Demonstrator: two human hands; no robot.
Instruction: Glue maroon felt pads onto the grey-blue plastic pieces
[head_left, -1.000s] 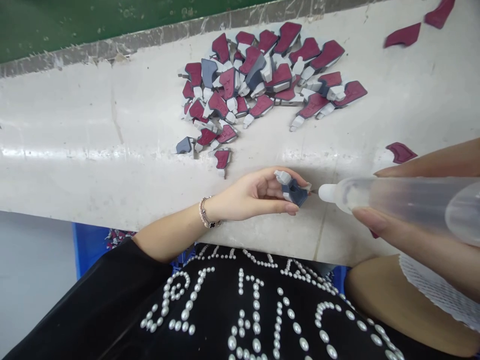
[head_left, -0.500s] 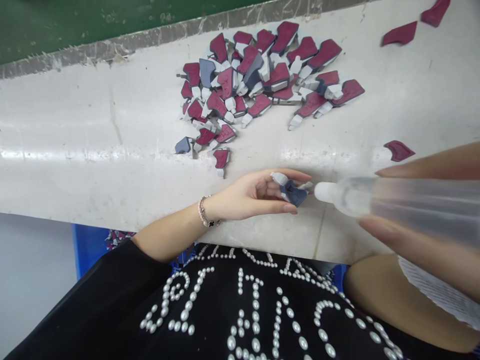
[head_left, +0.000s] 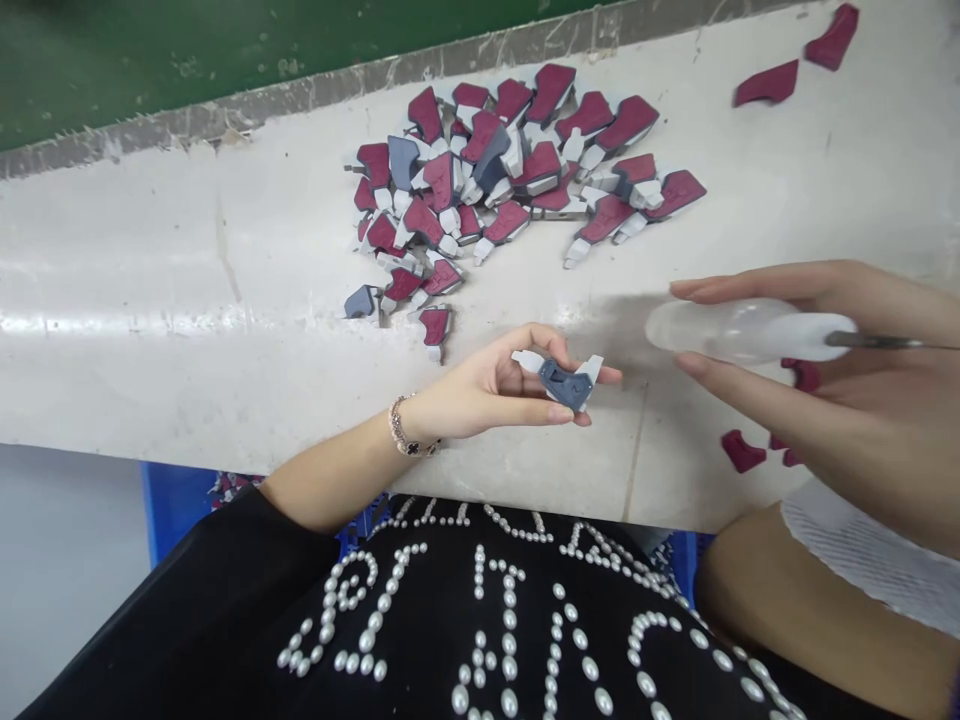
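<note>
Blue-grey with white ends, a recessed piece is sitting pinched in the half-curled left hand, over the pale table. Across from it, I'm seeing the right hand gripping a translucent bottle, thin metal tip pointing away.

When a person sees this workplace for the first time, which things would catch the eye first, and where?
Probably the heap of maroon-faced parts, spread over the upper middle of the white table. Below it, the left hand holds a blue-grey part with pale ends; at the right, the right hand holds a translucent bottle, its thin tip pointing right. White pearls on the black top shine at the bottom.
</note>
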